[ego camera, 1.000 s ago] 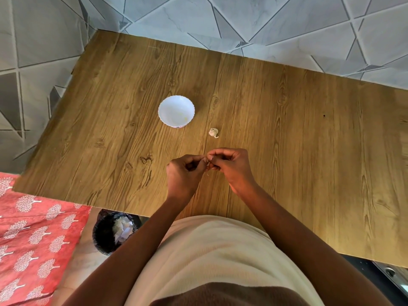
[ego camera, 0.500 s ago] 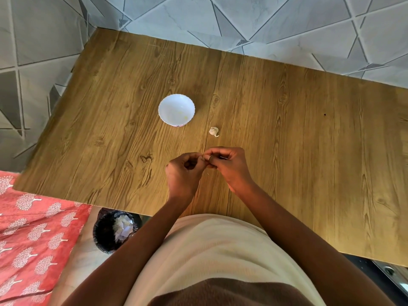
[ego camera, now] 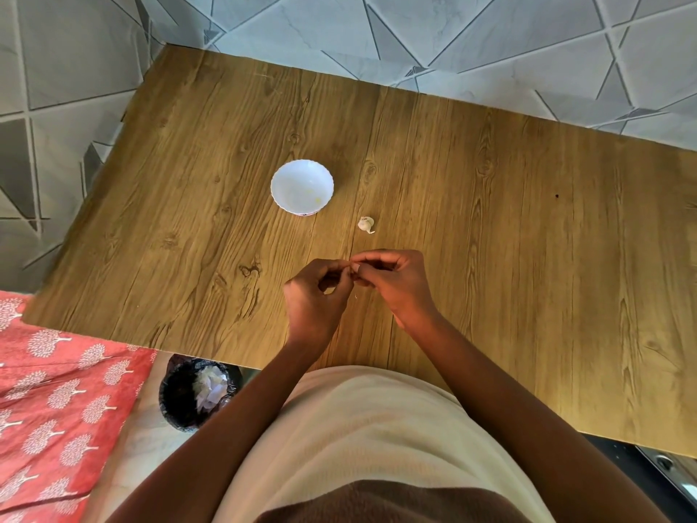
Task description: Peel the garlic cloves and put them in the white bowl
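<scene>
Little has moved in the past second: your left hand (ego camera: 315, 298) and right hand (ego camera: 396, 285) stay fingertip to fingertip over the worktop (ego camera: 528, 258), pinching something too small to identify. One garlic clove (ego camera: 366, 224) lies just beside the white bowl (ego camera: 302, 187).

From my hands' spot, only two obstacles on the table (ego camera: 490, 220): white bowl (ego camera: 302, 187) at 11 o'clock, loose garlic clove (ego camera: 366, 224) at 12, just beyond my fingertips. A narrow lane runs between them. Bare wood from 1 through 4 o'clock and from 8 through 10. Off the near edge at 7, a black bin (ego camera: 188, 394) sits on the floor.
</scene>
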`<state>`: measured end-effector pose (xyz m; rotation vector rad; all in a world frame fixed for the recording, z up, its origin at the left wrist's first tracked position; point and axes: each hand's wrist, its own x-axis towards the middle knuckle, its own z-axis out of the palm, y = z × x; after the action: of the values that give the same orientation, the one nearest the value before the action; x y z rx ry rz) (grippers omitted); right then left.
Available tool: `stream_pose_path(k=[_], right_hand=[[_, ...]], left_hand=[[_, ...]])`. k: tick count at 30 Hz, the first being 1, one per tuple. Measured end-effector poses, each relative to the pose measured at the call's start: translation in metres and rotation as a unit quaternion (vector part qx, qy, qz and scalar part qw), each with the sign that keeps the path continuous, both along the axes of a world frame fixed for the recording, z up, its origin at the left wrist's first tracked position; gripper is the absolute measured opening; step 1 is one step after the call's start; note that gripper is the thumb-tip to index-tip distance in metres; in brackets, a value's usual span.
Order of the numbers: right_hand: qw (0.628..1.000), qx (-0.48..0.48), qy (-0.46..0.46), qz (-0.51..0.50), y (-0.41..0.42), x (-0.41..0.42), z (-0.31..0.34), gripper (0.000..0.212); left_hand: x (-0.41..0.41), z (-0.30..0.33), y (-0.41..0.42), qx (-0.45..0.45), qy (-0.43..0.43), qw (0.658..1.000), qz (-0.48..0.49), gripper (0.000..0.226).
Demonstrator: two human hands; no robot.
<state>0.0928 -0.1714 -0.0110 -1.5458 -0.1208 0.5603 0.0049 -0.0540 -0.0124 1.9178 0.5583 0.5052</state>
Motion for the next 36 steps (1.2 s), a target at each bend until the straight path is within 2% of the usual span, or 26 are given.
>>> stream_pose_path(k=[10, 13, 21, 31, 33, 36], right_hand=[[0.998, 0.046, 0.048, -0.012, -0.004, 0.001, 0.002, 0.017], [0.996, 0.061, 0.066, -0.016, -0.005, 0.002, 0.001, 0.017], [0.998, 0.031, 0.049, -0.002, -0.001, 0.002, -0.001, 0.018], [0.996, 0.034, 0.084, 0.008, -0.006, 0.003, -0.003, 0.029], [0.997, 0.018, 0.072, 0.020, -0.008, 0.005, -0.005, 0.033], [0.999, -0.023, 0.025, 0.032, -0.010, 0.007, -0.009, 0.033]], left_hand=[[0.004, 0.000, 0.001, -0.162, 0.037, 0.985, 0.035, 0.007], [0.005, 0.000, 0.001, -0.186, 0.036, 0.981, 0.030, 0.007], [0.002, -0.003, 0.003, -0.118, 0.038, 0.992, 0.009, 0.010], [0.001, -0.006, 0.008, -0.149, 0.020, 0.988, 0.033, 0.008], [0.001, -0.009, 0.010, -0.127, 0.026, 0.991, 0.038, 0.012], [-0.001, -0.018, 0.013, -0.039, 0.048, 0.997, 0.036, 0.017]])
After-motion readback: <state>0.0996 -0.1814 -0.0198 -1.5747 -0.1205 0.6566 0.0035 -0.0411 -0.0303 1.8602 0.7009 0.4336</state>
